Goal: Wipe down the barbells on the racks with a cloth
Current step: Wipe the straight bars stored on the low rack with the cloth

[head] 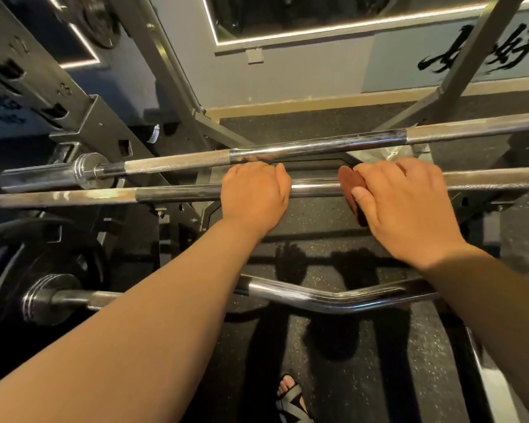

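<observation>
Speckled black rubber flooring [364,377] and a grey wall [287,74] surround the matte steel rack [74,111]. On the rack, the middle barbell [315,188] has a smooth chrome centre and dull, worn ends. The left hand [254,193] curls over it. The right hand [403,203] clamps a brown cloth [350,184] onto the bar, and the cloth protrudes at 9 o'clock of the grip. The knurled upper barbell [287,149] lies at 12 o'clock, the cambered chrome curl bar [333,300] at 6 o'clock.

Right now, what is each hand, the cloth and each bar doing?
left hand: fingers curled over the middle barbell.
right hand: holds the cloth against the middle barbell.
cloth: brown, pressed on the middle barbell under the right hand.
middle barbell: held by both hands.
far barbell: untouched by either hand.
curved bar: lower down, untouched.
</observation>
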{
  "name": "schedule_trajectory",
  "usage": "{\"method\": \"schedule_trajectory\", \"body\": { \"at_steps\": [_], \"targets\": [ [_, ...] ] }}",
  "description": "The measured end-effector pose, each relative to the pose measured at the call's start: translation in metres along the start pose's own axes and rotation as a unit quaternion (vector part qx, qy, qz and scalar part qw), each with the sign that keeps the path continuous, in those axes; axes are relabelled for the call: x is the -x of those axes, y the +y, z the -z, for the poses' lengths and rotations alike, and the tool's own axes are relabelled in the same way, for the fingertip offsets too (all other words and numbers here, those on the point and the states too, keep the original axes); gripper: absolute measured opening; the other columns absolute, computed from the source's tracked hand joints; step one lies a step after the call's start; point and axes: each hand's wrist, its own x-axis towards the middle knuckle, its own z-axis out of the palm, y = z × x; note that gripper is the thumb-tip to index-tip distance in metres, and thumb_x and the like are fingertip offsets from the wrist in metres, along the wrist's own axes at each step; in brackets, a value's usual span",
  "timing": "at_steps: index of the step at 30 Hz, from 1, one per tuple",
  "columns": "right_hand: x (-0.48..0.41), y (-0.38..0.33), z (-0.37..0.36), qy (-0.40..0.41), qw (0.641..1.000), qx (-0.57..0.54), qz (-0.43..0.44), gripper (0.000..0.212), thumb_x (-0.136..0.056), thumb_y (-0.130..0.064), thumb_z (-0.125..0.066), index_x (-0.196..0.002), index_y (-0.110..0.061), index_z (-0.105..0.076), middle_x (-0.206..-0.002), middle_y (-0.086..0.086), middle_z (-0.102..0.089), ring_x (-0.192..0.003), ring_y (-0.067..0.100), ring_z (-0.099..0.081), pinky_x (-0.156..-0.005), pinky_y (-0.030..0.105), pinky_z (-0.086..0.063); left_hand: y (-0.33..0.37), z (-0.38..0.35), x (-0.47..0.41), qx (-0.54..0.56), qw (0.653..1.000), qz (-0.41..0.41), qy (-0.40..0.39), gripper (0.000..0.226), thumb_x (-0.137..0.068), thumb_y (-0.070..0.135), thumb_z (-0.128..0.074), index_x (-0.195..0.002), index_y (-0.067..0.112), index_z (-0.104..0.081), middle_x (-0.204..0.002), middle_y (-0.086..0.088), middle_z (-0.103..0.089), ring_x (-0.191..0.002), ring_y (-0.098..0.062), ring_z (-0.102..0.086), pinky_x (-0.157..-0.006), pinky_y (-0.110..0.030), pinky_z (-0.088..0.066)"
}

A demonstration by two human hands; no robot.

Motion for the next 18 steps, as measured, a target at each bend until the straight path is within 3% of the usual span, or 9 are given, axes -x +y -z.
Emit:
{"method": "schedule_trajectory", "body": {
  "at_steps": [4, 7, 12, 16, 18],
  "targets": [
    [-0.003, -0.038, -0.003, -0.002, 0.993, -0.077, -0.089, 0.053, -0.104, -0.045, -0.020, -0.137, -0.019, -0.053, -0.135, 0.010, -0.058, -0.136, 0.041, -0.038, -0.119, 0.063, -0.016, 0.004, 0.001, 0.000, -0.018, 1.000, -0.002, -0.010, 0.047, -0.106, 0.032, -0.029, -0.076, 0.019, -0.062, -0.073, 0.003, -0.059, -0.071, -0.019, -0.053, -0.085, -0.038, -0.045],
    [-0.010, -0.078, -0.012, -0.033, 0.992, -0.097, -0.074, 0.059, -0.101, -0.046, -0.013, -0.142, -0.021, -0.048, -0.143, 0.007, -0.052, -0.142, 0.040, -0.028, -0.119, 0.064, -0.003, 0.005, 0.001, 0.000, -0.023, 1.000, 0.007, -0.008, 0.050, -0.106, 0.034, -0.026, -0.077, 0.019, -0.064, -0.073, 0.004, -0.059, -0.072, -0.017, -0.054, -0.088, -0.038, -0.045],
    [-0.007, -0.051, -0.009, -0.017, 0.997, -0.071, 0.033, 0.051, -0.105, -0.044, -0.025, -0.147, -0.026, -0.045, -0.140, -0.001, -0.055, -0.136, 0.032, -0.039, -0.116, 0.054, -0.021, 0.005, -0.001, 0.000, -0.016, 1.000, 0.014, -0.005, 0.056, -0.103, 0.036, -0.021, -0.079, 0.016, -0.068, -0.076, 0.001, -0.065, -0.074, -0.021, -0.060, -0.086, -0.039, -0.047],
    [0.010, -0.039, -0.012, -0.039, 0.994, -0.100, 0.010, 0.059, -0.104, -0.046, -0.023, -0.160, -0.027, -0.025, -0.159, -0.002, -0.035, -0.153, 0.031, -0.015, -0.124, 0.054, 0.002, 0.005, -0.002, 0.001, -0.015, 1.000, 0.016, 0.008, 0.054, -0.103, 0.036, -0.023, -0.080, 0.017, -0.068, -0.076, 0.000, -0.065, -0.073, -0.019, -0.060, -0.085, -0.039, -0.049],
    [0.006, -0.047, -0.015, -0.040, 0.994, -0.106, -0.004, 0.059, -0.103, -0.047, -0.024, -0.157, -0.026, -0.031, -0.156, 0.000, -0.039, -0.150, 0.033, -0.018, -0.122, 0.056, 0.001, 0.005, -0.002, 0.000, -0.022, 1.000, 0.014, 0.006, 0.054, -0.102, 0.036, -0.023, -0.079, 0.017, -0.068, -0.077, 0.000, -0.065, -0.074, -0.020, -0.060, -0.085, -0.039, -0.049]
  ]
}}
